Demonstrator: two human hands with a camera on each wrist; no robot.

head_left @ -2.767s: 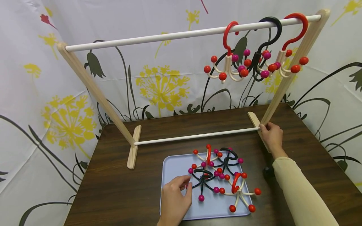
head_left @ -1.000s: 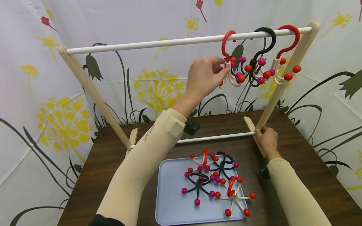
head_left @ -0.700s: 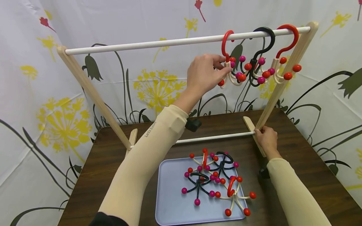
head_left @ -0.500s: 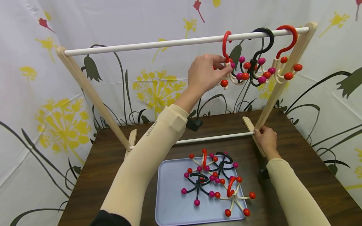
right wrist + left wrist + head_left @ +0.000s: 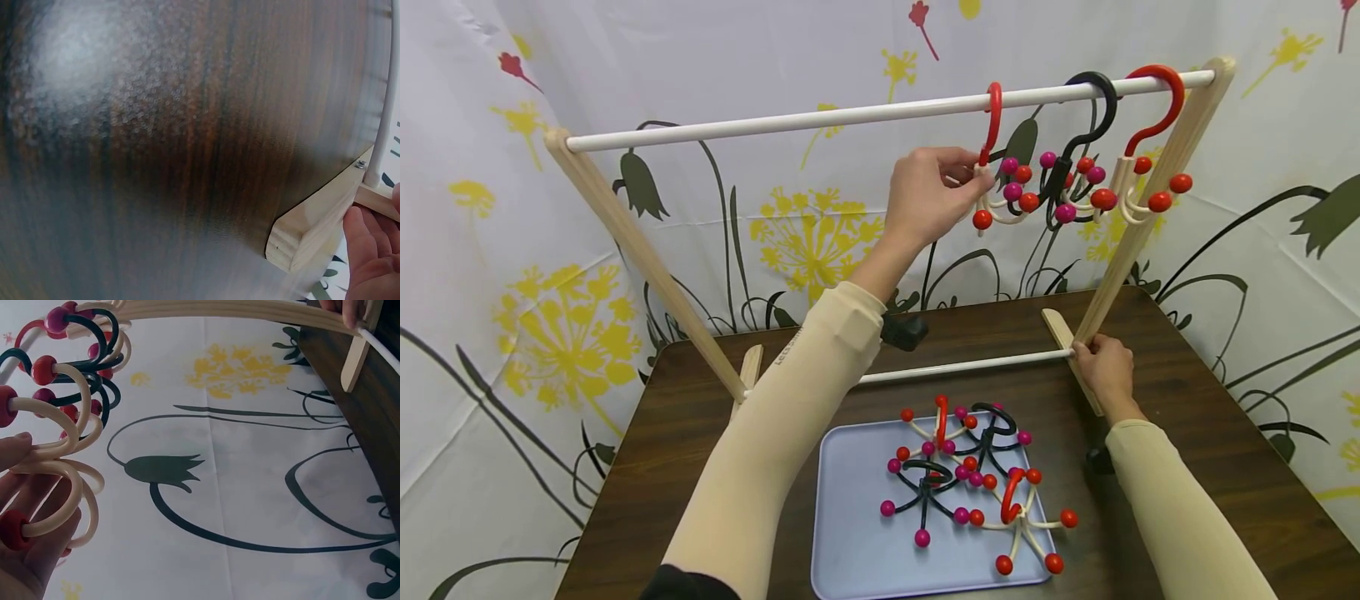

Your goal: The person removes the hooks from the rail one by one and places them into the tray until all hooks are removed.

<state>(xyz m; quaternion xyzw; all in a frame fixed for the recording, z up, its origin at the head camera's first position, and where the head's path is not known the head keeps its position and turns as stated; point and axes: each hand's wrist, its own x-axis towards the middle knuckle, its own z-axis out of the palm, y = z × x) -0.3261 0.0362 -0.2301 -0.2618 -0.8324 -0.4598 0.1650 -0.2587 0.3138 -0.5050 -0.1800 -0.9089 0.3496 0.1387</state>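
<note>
Hanger (image 5: 982,156), red hook (image 5: 995,112), cream prongs (image 5: 76,495), in grip of left fingers (image 5: 955,156); right fingers (image 5: 359,232) round post (image 5: 1120,267).

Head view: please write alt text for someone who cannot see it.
A person's left hand pinches a red-hooked hanger on a wooden rack, beside two other hangers; the right hand holds the right post low down. Four more hangers sit on a blue tray in front.
</note>
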